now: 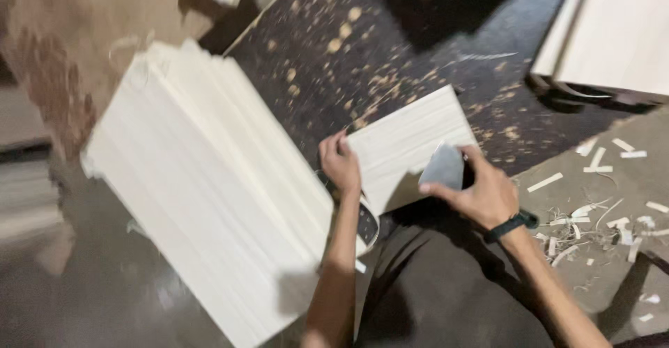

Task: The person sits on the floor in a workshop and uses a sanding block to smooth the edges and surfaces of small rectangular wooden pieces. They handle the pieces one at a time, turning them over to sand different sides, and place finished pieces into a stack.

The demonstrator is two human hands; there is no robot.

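A pale wooden board lies tilted over the near edge of a dark work surface. My left hand grips the board's left corner. My right hand is shut on a flat grey scraper blade and presses it against the board's lower right edge. A dark band sits on my right wrist.
A large stack of pale thin boards fills the left. More pale boards lean at the upper right. Sawdust speckles the dark surface. Wood shavings litter the floor at right. A dark sandal lies near my left forearm.
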